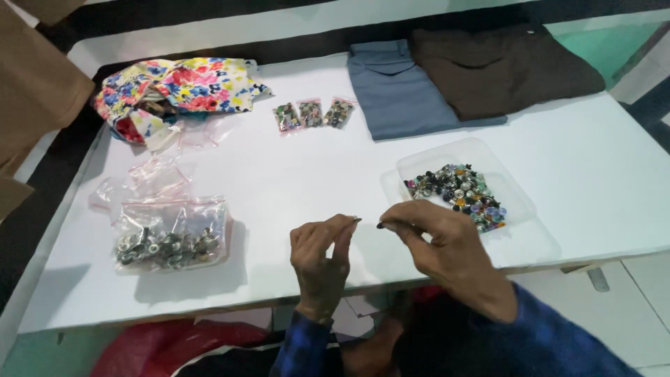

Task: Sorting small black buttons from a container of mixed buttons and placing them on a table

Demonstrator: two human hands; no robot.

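Note:
My left hand (319,258) pinches a small button part between thumb and fingertips above the white table's (293,167) front edge. My right hand (436,241) pinches a small dark button, its tip almost touching the left hand's piece. Just right of the hands stands a clear plastic tray (513,195) holding several mixed coloured buttons (460,192).
A clear zip bag of metal buttons (171,237) lies at front left, with empty zip bags (150,178) behind it. Three small filled bags (312,114) sit mid-back. Floral cloth (181,91), folded grey-blue cloth (398,91) and brown cloth (499,66) lie along the back.

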